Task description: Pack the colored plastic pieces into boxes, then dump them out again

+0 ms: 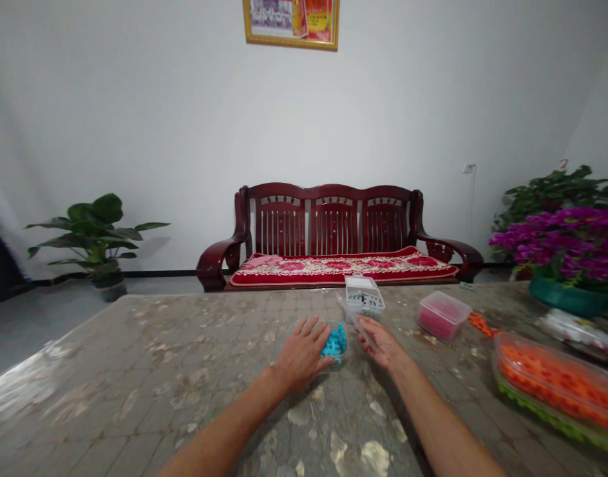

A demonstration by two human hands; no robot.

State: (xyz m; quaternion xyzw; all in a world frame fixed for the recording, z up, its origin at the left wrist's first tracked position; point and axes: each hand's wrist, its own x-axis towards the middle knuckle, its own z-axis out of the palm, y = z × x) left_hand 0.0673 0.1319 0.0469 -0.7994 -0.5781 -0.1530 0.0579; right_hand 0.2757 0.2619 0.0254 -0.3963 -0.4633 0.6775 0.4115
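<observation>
Blue pieces (pixel 334 341) in a clear tub (pixel 336 364) on the patterned worktop (pixel 195 397).
The left hand (pixel 304 352), fingers loosely spread, covers the tub's left side; just right of the tub, the right hand (pixel 382 344) pinches a thin clear panel (pixel 364 333). Beyond the tub stand an open box (pixel 356 306) of grey pieces (pixel 366 300) and, farther off, a wooden bench (pixel 334 222).

There are two hands (pixel 301 354), one blue-filled tub (pixel 338 340), one grey-filled box (pixel 364 306), one pink-filled tub (pixel 442 318) and one orange-filled tub (pixel 557 379). One wooden bench (pixel 334 222), one framed picture (pixel 291 23), one bunch of purple flowers (pixel 565 242) and two leafy green plants (pixel 95 232) also show.
</observation>
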